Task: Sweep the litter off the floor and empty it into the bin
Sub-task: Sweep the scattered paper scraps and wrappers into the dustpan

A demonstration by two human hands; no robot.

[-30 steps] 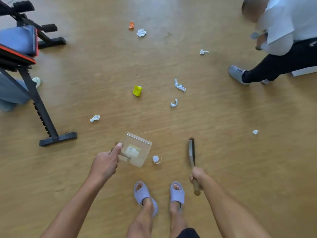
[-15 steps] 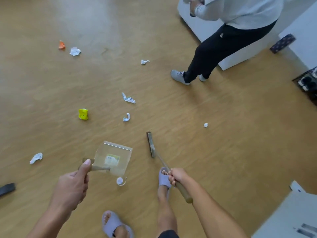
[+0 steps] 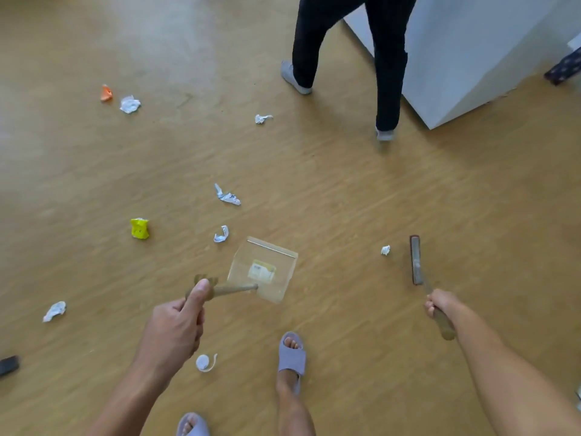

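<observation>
My left hand (image 3: 176,325) grips the wooden handle of a clear plastic dustpan (image 3: 264,269), held just over the wooden floor ahead of my feet. My right hand (image 3: 440,306) holds the handle of a small brush (image 3: 415,259), whose head points away from me. A small white paper scrap (image 3: 385,250) lies just left of the brush head. Several more pieces of litter lie scattered: a yellow crumpled piece (image 3: 139,228), white scraps (image 3: 221,234) (image 3: 227,196) (image 3: 262,118) (image 3: 54,310), an orange piece (image 3: 106,93), and a white round cap (image 3: 203,362) beside my left hand. No bin is in view.
Another person's legs (image 3: 386,67) stand at the top, next to a white cabinet (image 3: 465,64) at the top right. A dark object (image 3: 8,365) sits at the left edge. My slippered feet (image 3: 291,357) are at the bottom.
I have stepped forward and turned right. The brush has swung out to the right beside the small white scrap. The dustpan has left the round cap behind. The other person has stood up.
</observation>
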